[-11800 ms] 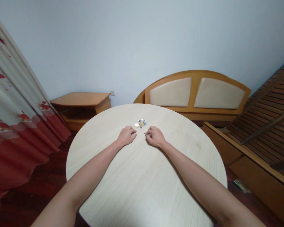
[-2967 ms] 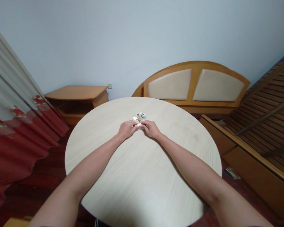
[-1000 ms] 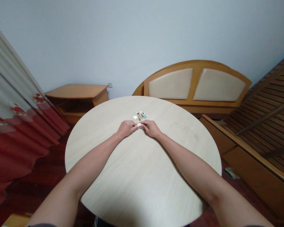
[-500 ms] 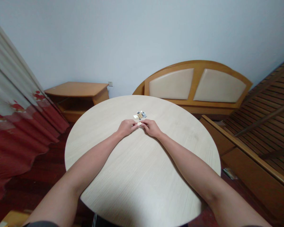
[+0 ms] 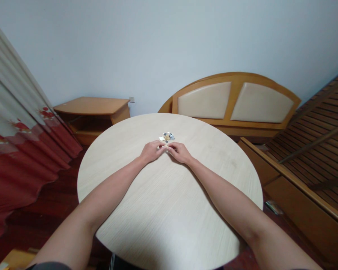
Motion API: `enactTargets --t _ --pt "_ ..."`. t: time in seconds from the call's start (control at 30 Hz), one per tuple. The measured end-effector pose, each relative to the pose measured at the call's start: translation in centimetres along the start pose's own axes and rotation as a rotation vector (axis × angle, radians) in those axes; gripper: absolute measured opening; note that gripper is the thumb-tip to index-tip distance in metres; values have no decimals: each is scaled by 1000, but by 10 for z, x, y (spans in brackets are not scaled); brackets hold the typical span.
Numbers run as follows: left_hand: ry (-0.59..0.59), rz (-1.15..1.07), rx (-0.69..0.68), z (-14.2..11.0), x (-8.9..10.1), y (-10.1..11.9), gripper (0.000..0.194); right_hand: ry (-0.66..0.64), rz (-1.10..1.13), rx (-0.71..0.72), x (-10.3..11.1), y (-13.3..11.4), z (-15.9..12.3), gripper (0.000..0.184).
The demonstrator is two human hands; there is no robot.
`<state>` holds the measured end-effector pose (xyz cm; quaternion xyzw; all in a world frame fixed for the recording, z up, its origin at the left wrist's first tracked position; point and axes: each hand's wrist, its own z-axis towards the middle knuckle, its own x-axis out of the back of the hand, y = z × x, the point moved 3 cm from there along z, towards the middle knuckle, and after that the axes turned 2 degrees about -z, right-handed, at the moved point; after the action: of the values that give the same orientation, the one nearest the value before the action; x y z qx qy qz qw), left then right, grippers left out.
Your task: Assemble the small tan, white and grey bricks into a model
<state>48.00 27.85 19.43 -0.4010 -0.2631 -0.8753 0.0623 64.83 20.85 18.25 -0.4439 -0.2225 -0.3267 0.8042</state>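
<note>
My left hand (image 5: 153,150) and my right hand (image 5: 180,152) meet near the middle of the table's far half, fingertips almost touching. Both are closed in a pinch around a small pale piece (image 5: 166,146). Fingers cover most of that piece, and it is too small to tell its kind. Just beyond the fingertips lies a little cluster of small flat pieces (image 5: 167,137) in white, tan, dark and grey-blue. Their exact kind is too small to make out. Both forearms reach in from the near corners, close to the tabletop.
A round, pale wood-grain table (image 5: 163,198) stands under my arms. Behind it are a low wooden cabinet (image 5: 92,105) on the left and a padded headboard (image 5: 205,101) on the right. A red and white curtain (image 5: 25,150) hangs left; slatted wooden boards (image 5: 312,138) lean right.
The pale piece between my fingertips shows less than before, having been turned or covered by the fingers. My hands have shifted only slightly; the cluster stays in place.
</note>
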Motion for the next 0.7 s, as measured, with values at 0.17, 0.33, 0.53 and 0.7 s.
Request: enactTargets --t 0.17,0.33,0.53,0.7 --pt "23 -24 -35 0 0 -1 27 -15 31 7 -2 2 0 27" --pt "47 -42 -60 -1 -2 -4 23 -15 37 35 -3 3 1 27" --pt "63 -50 -86 -1 -3 -4 21 -28 56 31 -4 4 0 25" --pt "58 -83 -120 -2 -3 -2 21 -15 48 40 -5 4 0 23"
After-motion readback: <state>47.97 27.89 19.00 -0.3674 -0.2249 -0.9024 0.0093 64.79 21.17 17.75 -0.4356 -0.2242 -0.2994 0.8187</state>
